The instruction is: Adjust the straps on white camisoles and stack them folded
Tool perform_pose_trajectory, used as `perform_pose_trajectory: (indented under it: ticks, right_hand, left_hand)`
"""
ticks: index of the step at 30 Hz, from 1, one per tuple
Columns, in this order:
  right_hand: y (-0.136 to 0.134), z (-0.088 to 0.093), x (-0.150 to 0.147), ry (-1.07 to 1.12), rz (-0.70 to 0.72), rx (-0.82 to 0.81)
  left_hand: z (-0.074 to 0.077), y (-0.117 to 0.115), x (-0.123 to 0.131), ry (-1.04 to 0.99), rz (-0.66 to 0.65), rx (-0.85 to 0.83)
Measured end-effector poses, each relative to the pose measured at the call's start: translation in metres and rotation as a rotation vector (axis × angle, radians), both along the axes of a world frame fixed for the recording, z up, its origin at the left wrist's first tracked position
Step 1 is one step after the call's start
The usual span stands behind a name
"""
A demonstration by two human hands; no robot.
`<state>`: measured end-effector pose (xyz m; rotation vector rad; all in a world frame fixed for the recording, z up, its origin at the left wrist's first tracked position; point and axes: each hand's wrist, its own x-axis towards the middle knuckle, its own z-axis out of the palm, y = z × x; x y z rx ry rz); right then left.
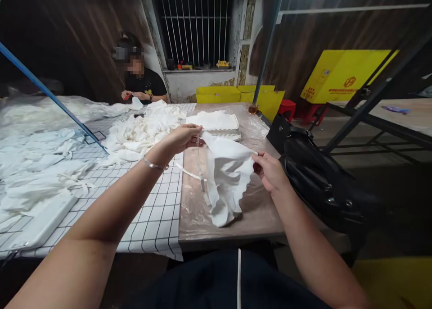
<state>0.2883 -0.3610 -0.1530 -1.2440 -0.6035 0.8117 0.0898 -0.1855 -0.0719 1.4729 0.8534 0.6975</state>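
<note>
A soft white piece of fabric (227, 165) with a wavy edge hangs between my hands, over the plastic-covered table (194, 212). My left hand (185, 138) pinches its upper left corner between thumb and fingers. At its upper right corner, my right hand (268, 169) grips the edge the same way. The lower part droops in folds close to the tabletop. Its exact kind of garment I cannot make out. Just beyond it lies a stack of folded white fabric (216, 122). A narrow white strip (191, 173) lies on the table below my left hand.
Loose white pieces (145, 129) are heaped on the checked cloth (151, 210) to the left. A blue pole (50, 97) slants across there. A black bag (313, 178) sits at the right edge, a glass of brown liquid (253, 108) behind. Another person (145, 84) sits across.
</note>
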Motion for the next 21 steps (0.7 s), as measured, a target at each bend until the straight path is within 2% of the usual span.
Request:
perform_pose_trajectory:
  ticks: [2, 3, 4, 5, 8, 10, 11, 13, 15, 18, 21]
  right_hand:
    - [0.007, -0.016, 0.016, 0.046, -0.037, -0.162]
    - [0.009, -0.026, 0.024, 0.030, -0.054, -0.244]
    - [0.009, -0.036, 0.031, 0.004, -0.070, -0.312]
    - [0.008, -0.046, 0.038, -0.033, -0.094, -0.362]
    - [0.002, -0.071, 0.055, -0.278, -0.193, -0.410]
    - [0.001, -0.080, 0.063, -0.581, -0.153, -0.406]
    - [0.003, -0.082, 0.065, -0.727, -0.084, -0.402]
    - [0.009, -0.084, 0.068, -0.916, 0.080, -0.400]
    - [0.016, -0.083, 0.069, -0.988, 0.166, -0.405]
    - [0.021, -0.081, 0.070, -0.993, 0.150, -0.402]
    - [0.014, -0.080, 0.074, -0.961, 0.113, -0.402]
  left_hand:
    - [-0.024, 0.005, 0.002, 0.152, 0.269, 0.164]
    - [-0.038, 0.001, 0.001, 0.195, 0.346, 0.253]
    - [-0.053, -0.008, -0.002, 0.220, 0.351, 0.331]
    - [-0.069, -0.022, -0.005, 0.234, 0.288, 0.391]
    - [-0.115, -0.083, -0.012, 0.346, -0.067, 0.533]
    - [-0.138, -0.127, -0.007, 0.438, -0.184, 0.673]
    - [-0.147, -0.145, -0.002, 0.488, -0.221, 0.755]
    - [-0.158, -0.171, 0.015, 0.580, -0.257, 0.894]
    - [-0.163, -0.181, 0.031, 0.645, -0.281, 0.976]
    - [-0.164, -0.171, 0.041, 0.699, -0.331, 0.988]
    - [-0.160, -0.150, 0.031, 0.653, -0.313, 0.843]
